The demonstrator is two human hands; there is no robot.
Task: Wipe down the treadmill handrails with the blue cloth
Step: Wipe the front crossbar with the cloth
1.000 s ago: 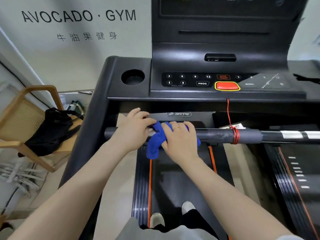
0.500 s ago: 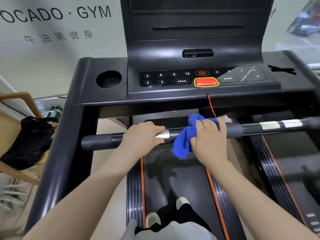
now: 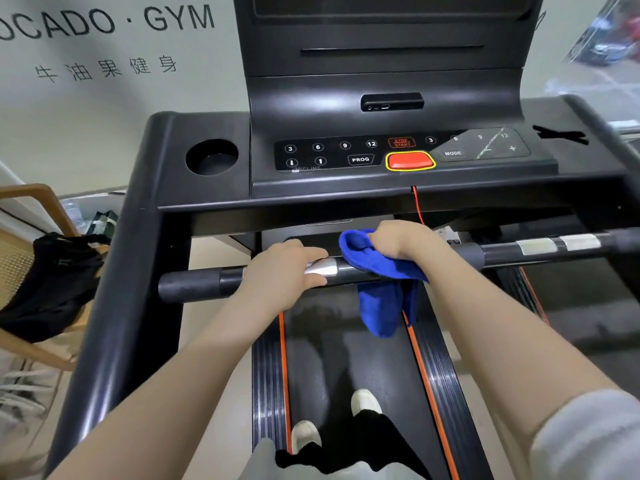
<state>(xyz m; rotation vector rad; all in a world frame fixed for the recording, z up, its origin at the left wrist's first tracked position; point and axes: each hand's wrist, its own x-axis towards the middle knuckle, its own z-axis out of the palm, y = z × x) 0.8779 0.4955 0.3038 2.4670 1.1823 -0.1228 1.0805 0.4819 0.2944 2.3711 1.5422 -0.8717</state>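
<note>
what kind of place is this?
Almost certainly a gym: the wall lettering reads "GYM", and the person stands on a treadmill with a button console, wiping its handrail with a blue cloth.

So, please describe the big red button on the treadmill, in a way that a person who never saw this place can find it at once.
Start at the black treadmill console, above the handrail where the right hand holds the blue cloth. On its panel of small white-labelled keys, look at the lower middle, right of the PROG key. The red button is the only large, bright one, with a yellow outline.
</note>
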